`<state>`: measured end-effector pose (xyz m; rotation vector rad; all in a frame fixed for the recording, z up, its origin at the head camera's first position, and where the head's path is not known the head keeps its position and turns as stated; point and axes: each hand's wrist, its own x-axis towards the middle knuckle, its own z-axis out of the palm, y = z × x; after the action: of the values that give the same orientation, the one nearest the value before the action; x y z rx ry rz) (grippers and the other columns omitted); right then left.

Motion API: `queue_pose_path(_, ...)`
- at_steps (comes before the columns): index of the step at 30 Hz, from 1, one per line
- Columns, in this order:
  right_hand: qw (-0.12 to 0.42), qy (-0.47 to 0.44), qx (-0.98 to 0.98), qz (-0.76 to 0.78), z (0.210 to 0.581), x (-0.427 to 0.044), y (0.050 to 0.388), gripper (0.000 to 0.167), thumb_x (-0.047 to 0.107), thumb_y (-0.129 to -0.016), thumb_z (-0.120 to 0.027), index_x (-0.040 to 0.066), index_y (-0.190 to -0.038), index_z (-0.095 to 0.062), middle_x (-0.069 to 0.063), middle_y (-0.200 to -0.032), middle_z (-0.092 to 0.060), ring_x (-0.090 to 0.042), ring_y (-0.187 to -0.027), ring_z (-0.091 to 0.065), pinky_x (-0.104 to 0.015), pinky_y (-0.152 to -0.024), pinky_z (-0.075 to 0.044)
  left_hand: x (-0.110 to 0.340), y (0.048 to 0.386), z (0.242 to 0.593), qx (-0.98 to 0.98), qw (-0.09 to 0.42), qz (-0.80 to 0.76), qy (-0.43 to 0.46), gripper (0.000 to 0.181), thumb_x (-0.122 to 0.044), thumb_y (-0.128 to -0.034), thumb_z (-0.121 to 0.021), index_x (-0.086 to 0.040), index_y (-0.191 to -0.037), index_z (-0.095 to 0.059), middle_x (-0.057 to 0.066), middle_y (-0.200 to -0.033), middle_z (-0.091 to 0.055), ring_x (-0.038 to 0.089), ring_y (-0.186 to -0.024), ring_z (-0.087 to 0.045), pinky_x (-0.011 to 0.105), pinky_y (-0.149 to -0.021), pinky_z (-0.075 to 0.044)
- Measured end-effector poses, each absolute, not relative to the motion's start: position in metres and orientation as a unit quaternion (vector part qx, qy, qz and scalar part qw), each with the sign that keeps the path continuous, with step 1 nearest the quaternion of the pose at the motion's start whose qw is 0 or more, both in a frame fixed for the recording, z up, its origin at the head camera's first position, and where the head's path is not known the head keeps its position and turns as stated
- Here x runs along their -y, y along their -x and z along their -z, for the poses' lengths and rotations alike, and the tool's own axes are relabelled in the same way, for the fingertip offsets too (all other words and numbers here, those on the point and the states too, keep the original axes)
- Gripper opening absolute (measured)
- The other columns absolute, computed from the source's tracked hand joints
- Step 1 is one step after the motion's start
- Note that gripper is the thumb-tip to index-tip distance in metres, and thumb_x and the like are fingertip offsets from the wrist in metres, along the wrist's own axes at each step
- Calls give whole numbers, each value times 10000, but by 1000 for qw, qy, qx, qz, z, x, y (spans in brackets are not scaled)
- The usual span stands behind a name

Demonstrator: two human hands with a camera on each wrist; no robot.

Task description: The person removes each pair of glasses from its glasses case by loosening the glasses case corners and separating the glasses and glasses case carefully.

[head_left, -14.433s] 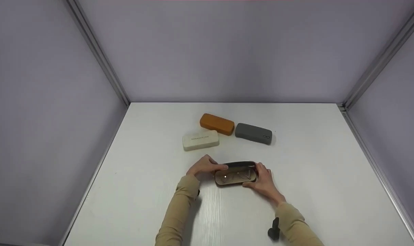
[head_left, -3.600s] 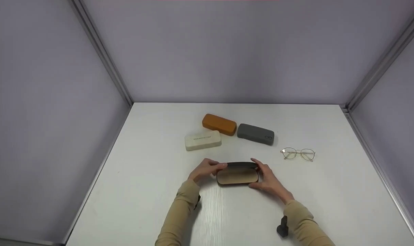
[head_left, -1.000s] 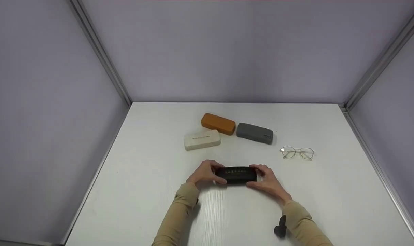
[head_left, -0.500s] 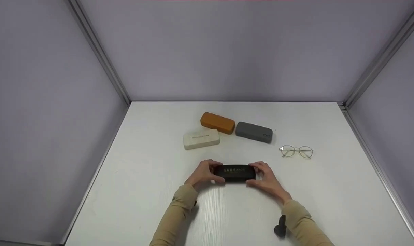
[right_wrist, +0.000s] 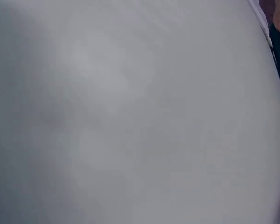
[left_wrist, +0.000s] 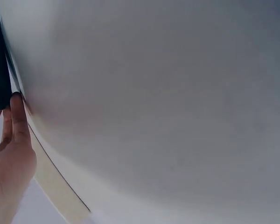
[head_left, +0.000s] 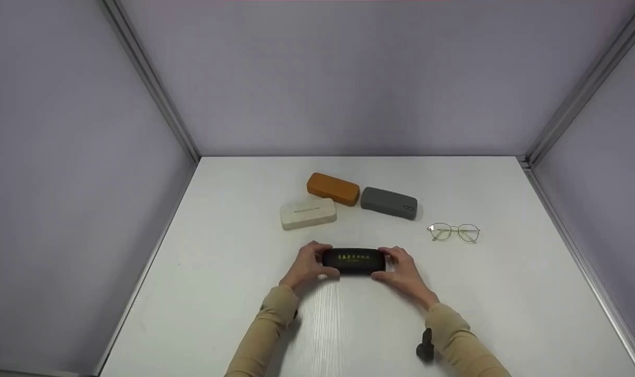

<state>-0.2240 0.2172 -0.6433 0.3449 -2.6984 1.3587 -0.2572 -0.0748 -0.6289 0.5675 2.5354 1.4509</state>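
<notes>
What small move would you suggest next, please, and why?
Probably slide the black case forward: both hands hold its ends, it looks closed, and the white case, orange case and grey case lie grouped farther back.

head view down onto black case [head_left: 354,262]

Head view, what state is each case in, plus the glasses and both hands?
Black case, closed, gripped at both ends
Orange case, closed
Gray case, closed
White case, closed
Glasses, lying outside the cases
Left hand, gripping the black case's left end
Right hand, gripping the black case's right end
</notes>
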Motion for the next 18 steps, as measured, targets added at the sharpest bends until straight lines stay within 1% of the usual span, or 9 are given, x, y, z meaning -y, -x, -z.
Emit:
queue_pose_path(3, 45, -108, 882, -457, 643, -211, 225, 656, 193, -678, -938, 50, -1260, -673, -65, -1033, -662, -197, -962, -566, -316, -873, -463, 78, 256, 628, -855, 62, -480, -187, 701, -202, -705, -924, 50, -1291, -634, 169, -1126, -656, 255, -980, -622, 367, -890, -530)
queue_pose_path(8, 23, -101, 874, -474, 639, -203, 228, 635, 152, -711, -913, 36, -1282, -659, -60, -968, -630, -177, -868, -523, -268, -783, -429, 84, 254, 625, -863, 47, -470, -179, 708, -181, -738, -903, 61, -1330, -598, 194, -1177, -662, 291, -1022, -617, 430, -922, -513)
queue_pose_path(13, 25, -93, 863, -495, 637, -195, 230, 606, 107, -712, -899, 11, -1259, -658, -109, -1057, -662, -186, -877, -596, -250, -779, -495, 88, 254, 626, -857, 39, -487, -163, 707, -162, -734, -903, 86, -1320, -595, 222, -1215, -667, 316, -1071, -621, 463, -966, -504)
queue_pose_path(18, 22, -92, 856, -509, 638, -187, 231, 591, 85, -724, -884, 1, -1261, -650, -128, -1133, -620, -213, -934, -625, -252, -812, -527, 94, 253, 625, -851, 26, -503, -150, 687, -120, -723, -904, 108, -1294, -597, 247, -1239, -657, 366, -1130, -629, 481, -997, -504)
